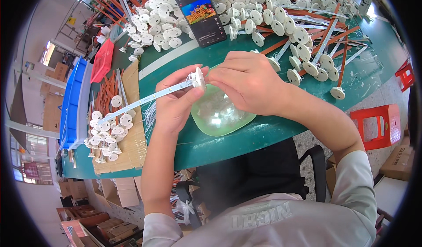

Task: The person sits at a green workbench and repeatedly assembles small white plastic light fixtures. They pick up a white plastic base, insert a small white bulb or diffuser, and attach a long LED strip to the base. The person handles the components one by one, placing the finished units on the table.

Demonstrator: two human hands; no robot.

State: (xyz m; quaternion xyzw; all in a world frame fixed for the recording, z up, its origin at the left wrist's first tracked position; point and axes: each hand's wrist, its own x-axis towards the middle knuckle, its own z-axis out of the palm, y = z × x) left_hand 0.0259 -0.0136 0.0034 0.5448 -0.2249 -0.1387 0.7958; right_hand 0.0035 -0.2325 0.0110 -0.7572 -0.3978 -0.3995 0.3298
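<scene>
Closed around a white round cap [199, 77], my left hand [173, 108] holds it between thumb and fingers. From that cap a narrow LED strip [151, 97] stretches out to the left, over a cardboard sheet. Thin wires show at the joint of strip and cap. My right hand [248, 80] is pinched up against the cap's right side; whatever its fingertips hold is hidden. Beneath both hands sits a translucent green bowl [209, 129] with small clear pieces inside.
Capped strips [303, 51] pile up across the far side of the green table [211, 154]. A phone [202, 18] leans there. More capped strips [107, 135] lie on the cardboard [132, 157] at left, beside a blue bin [72, 102] and red basket [102, 61]. Red stool [382, 126] at right.
</scene>
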